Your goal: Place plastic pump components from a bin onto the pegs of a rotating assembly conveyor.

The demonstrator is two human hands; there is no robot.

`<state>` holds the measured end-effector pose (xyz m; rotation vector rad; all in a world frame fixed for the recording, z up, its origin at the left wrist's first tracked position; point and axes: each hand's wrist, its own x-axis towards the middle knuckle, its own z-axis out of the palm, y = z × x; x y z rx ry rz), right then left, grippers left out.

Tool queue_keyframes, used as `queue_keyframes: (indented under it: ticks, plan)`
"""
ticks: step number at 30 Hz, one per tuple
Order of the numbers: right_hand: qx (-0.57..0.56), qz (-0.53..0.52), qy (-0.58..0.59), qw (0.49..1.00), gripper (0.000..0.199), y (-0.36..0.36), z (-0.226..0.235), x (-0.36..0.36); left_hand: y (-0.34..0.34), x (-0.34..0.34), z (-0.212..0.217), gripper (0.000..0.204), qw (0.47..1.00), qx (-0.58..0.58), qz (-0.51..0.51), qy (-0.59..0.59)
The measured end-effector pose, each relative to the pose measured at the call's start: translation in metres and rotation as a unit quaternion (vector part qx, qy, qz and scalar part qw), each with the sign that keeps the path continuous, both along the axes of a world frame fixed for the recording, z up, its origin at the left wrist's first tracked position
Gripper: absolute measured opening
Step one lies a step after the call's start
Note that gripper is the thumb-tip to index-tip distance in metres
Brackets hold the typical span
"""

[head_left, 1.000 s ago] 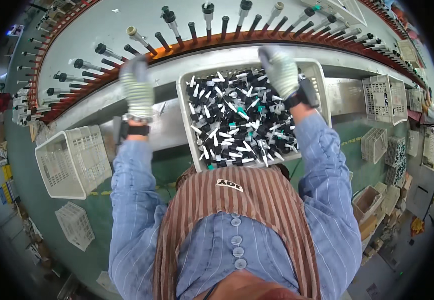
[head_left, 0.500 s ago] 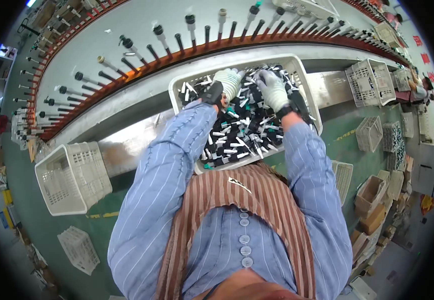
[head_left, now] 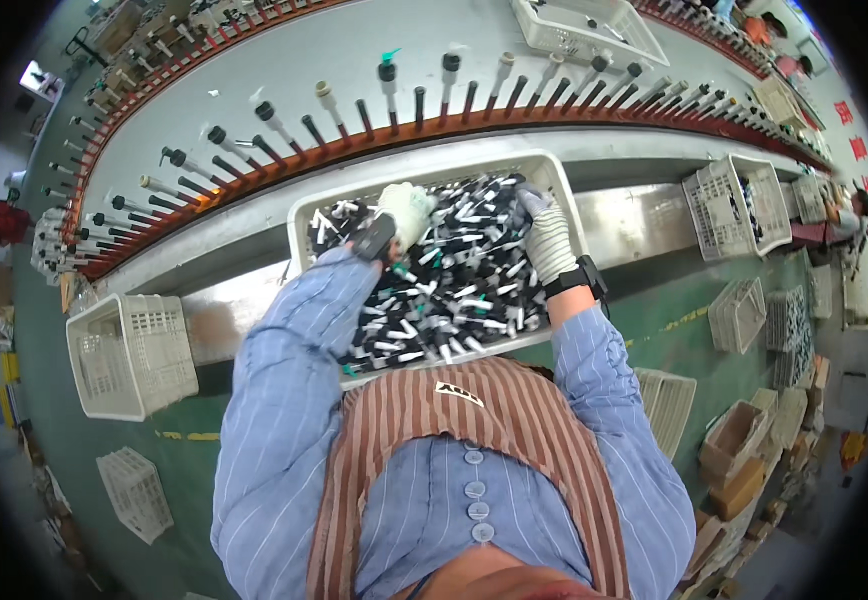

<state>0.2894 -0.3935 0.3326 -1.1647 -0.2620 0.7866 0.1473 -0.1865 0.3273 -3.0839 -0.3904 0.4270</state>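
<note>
A white plastic crate (head_left: 299,225) in front of me is filled with small black parts with white stems (head_left: 469,265), some of them green. My left hand (head_left: 406,212), in a white knitted glove, reaches into the far left part of the pile. Its fingertips are hidden by the hand and the parts. My right hand (head_left: 548,240), in a striped white glove with greyish fingers, is at the crate's right side by the wall. The fingers point away from me and bend down toward the parts. Whether either hand holds a part does not show.
Beyond the crate, a curved line of upright pegs (head_left: 419,105) carries black and white pump-like pieces. Another white crate (head_left: 594,35) lies behind it. White crates stand at left (head_left: 134,355) and right (head_left: 739,205). Cardboard boxes (head_left: 734,440) are stacked at right.
My right hand has moved apart from the left, toward the crate's right wall. The crate and the line of pegs now appear further left in the picture, the crate also lower.
</note>
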Motion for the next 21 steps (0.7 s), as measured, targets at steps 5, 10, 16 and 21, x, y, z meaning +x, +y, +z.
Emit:
queue_keyframes:
  ticks: [5, 10, 16, 21]
  plan:
    - [-0.036, 0.078, 0.010, 0.996, 0.024, -0.028, 0.028, 0.059, 0.010, -0.020, -0.008, 0.021, 0.951, -0.163, -0.032, -0.260]
    - [-0.054, 0.089, 0.015, 0.994, 0.028, -0.064, -0.011, 0.089, -0.010, 0.065, 0.075, 0.016, 0.773, -0.379, 0.259, -0.438]
    - [-0.001, 0.118, 0.068, 0.991, 0.026, -0.067, -0.009, 0.086, 0.060, 0.162, 0.115, 0.025, 0.617, -0.385, 0.265, -0.633]
    - [-0.016, 0.101, 0.074, 0.992, 0.028, -0.071, 0.000, 0.109, 0.106, 0.136, 0.059, 0.020, 0.885, 0.054, 0.172, -0.429]
